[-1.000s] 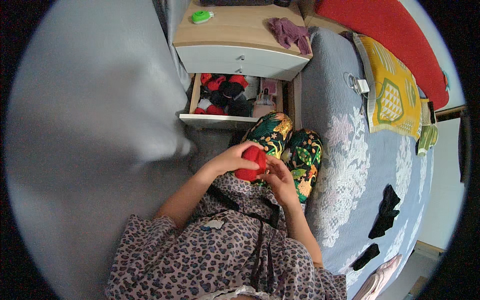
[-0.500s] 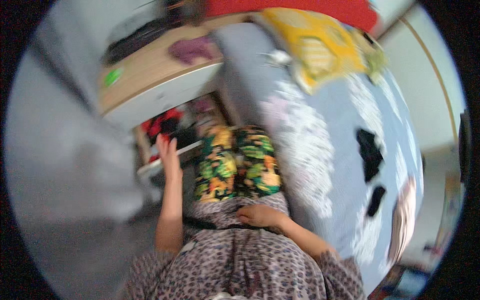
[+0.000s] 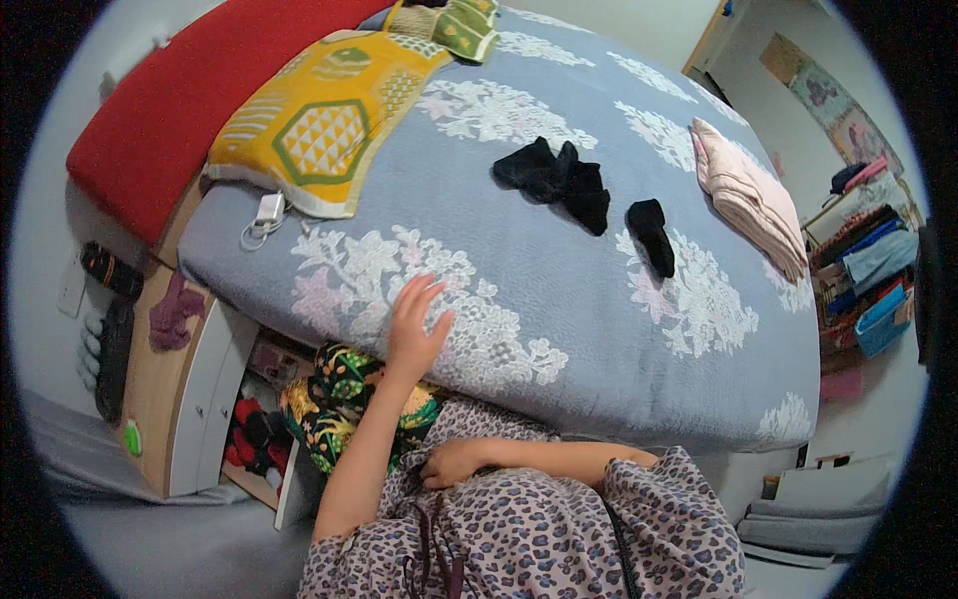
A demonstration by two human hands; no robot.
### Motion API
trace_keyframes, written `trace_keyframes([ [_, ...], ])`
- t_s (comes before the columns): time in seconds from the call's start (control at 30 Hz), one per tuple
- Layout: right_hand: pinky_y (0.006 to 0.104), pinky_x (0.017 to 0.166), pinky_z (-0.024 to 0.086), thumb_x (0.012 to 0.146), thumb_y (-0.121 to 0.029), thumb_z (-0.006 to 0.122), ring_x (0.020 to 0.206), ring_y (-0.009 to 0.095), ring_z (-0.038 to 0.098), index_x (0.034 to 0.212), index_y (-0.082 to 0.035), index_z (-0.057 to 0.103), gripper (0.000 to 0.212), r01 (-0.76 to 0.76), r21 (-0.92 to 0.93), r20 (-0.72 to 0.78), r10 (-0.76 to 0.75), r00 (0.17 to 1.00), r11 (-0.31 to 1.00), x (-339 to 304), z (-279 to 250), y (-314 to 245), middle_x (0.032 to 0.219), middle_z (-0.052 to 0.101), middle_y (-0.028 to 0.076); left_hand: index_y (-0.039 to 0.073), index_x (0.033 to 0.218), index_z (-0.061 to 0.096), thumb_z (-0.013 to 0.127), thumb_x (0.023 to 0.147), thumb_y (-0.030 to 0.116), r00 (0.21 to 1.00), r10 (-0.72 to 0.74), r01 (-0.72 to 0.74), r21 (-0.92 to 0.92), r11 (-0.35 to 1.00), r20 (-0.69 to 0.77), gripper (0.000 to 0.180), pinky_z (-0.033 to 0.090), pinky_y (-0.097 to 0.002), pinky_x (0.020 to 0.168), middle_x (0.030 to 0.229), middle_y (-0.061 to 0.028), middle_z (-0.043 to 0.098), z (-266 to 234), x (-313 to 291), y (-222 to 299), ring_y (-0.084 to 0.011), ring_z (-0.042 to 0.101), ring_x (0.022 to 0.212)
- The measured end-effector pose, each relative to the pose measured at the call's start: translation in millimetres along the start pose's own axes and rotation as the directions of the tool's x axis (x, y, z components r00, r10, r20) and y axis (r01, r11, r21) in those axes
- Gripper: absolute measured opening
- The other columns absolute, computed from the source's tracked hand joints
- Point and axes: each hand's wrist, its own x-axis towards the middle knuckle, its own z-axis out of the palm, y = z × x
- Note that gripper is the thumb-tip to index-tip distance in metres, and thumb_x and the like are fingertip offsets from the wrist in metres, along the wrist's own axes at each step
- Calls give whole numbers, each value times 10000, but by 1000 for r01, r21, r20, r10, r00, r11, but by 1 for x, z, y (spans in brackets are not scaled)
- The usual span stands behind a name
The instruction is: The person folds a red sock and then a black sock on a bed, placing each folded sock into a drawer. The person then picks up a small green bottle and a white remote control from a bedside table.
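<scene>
My left hand is open with fingers apart, over the near edge of the bed's blue bedspread with its white flower pattern. Nothing is in it. At my waist, my right hand rests against my leopard-print top, its fingers curled in; whatever lies under them is hidden. Farther over the bed are a bunched pair of black socks and a single black sock, both apart from my hands. To the left, a drawer stands pulled out with red and black clothing inside.
A yellow patterned towel and a white charger lie at the bed's left end, by a red headboard. Purple cloth sits on the bedside cabinet. Folded pink bedding lies right; a clothes rack stands beyond.
The view has swung right, from the cabinet to the bed. My left hand has gone from beside the opened drawer to over the bed edge. My right hand stays at my waist.
</scene>
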Motion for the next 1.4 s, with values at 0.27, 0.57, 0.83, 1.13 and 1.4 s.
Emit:
trace_keyframes([
  [0.27,331,824,477,890,-161,528,936,190,614,1162,-50,578,298,66,257,-661,125,740,964,-158,-118,34,1077,640,92,25,1156,551,565,854,167,965,175,-218,230,948,195,334,343,-432,1018,1274,-144,499,64,46,-1,-325,399,1247],
  [0.57,638,923,287,699,-615,609,1248,494,287,1380,-422,292,775,-700,413,-899,384,-211,582,-193,-249,182,1467,236,149,27,1146,565,554,857,151,967,163,-193,144,971,198,315,337,-419,1028,1256,-139,519,57,47,10,-309,421,1232],
  [0.83,526,780,419,796,-402,593,1004,417,517,972,-108,600,343,-614,437,-874,150,-462,658,-160,-295,231,1110,531,170,42,1126,586,572,847,142,977,133,-158,147,977,166,297,338,-408,1025,1237,-112,544,55,44,9,-280,441,1223],
  [1.13,467,861,452,906,-330,492,970,302,582,1134,-4,537,400,988,117,-774,633,26,102,-185,-333,130,1100,599,142,26,1157,573,525,907,180,945,-247,314,-389,866,213,298,422,-341,948,1198,-89,580,36,41,5,-199,530,1133],
  [1.4,358,774,515,898,-233,507,860,219,620,1067,-31,574,272,810,552,-725,593,351,195,-116,-246,128,1009,621,97,83,1323,369,552,892,391,856,-485,134,-984,-120,176,561,441,-405,943,1248,-100,492,39,36,-35,-259,487,1159],
])
